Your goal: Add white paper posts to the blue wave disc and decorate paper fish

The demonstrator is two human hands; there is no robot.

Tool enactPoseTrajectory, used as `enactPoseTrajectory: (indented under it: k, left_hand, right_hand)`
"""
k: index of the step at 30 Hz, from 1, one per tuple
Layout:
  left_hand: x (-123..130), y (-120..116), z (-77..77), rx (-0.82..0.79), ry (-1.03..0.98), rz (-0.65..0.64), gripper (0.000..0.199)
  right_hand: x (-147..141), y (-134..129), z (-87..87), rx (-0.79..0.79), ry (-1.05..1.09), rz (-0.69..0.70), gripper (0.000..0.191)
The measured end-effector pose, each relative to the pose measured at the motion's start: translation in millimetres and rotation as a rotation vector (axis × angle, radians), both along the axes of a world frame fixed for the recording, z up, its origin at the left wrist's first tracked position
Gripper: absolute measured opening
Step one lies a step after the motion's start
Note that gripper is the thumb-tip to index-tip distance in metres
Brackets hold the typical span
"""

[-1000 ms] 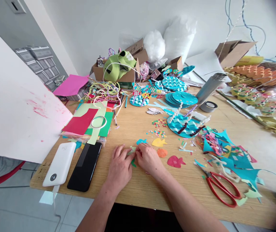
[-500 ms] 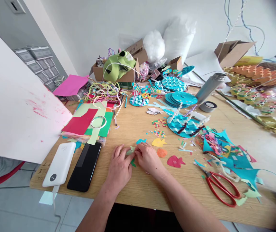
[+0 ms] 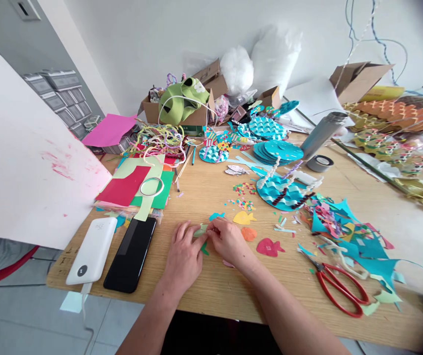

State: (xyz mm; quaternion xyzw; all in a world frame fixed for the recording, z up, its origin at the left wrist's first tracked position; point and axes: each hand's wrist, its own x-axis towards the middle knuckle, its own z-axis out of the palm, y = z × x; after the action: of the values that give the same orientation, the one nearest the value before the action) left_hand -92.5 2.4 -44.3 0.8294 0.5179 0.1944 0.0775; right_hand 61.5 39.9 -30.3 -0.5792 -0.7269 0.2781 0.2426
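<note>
Near the table's front edge, my left hand [image 3: 185, 251] lies with its fingers spread, the fingertips touching a light green paper piece [image 3: 201, 230]. My right hand [image 3: 228, 240] is closed in a pinch at the right end of that piece; what is between its fingertips is hidden. A dark green paper piece [image 3: 204, 249] shows partly between the hands. Around them lie a blue cutout [image 3: 216, 216], a yellow paper fish [image 3: 244, 217], an orange cutout [image 3: 249, 233] and a red paper fish [image 3: 269, 247]. A pink piece [image 3: 228, 264] peeks out beside my right wrist.
Red-handled scissors [image 3: 340, 288] and paper scraps [image 3: 367, 251] lie at right. A blue disc with pipe cleaners [image 3: 283, 192] stands behind. At left are a black phone [image 3: 130, 256], a white power bank [image 3: 91, 252] and coloured paper sheets [image 3: 124, 186].
A bit more of the pink piece shows beside my right wrist. Both hands hold nearly the same place.
</note>
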Motion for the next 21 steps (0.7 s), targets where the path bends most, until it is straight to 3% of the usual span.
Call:
enactPoseTrajectory:
  k: [9, 14, 17, 21]
  left_hand:
    - [-1.1, 0.5, -3.4, 0.037, -0.019, -0.007, 0.049]
    - [-2.1, 0.7, -5.8, 0.087, -0.034, -0.008, 0.047]
    - [-3.1, 0.7, -7.6, 0.119, -0.044, -0.022, 0.045]
    - [-5.4, 2.0, -12.1, 0.180, -0.080, -0.038, 0.045]
  right_hand:
    - [7.1, 0.7, 2.0, -0.014, 0.200, -0.036, 0.011]
    - [21.8, -6.6, 23.6, 0.027, 0.265, -0.080, 0.012]
    - [46.2, -15.0, 41.1, 0.050, 0.278, -0.148, 0.015]
    - [104.7, -30.5, 52.5, 0.104, 0.233, -0.329, 0.018]
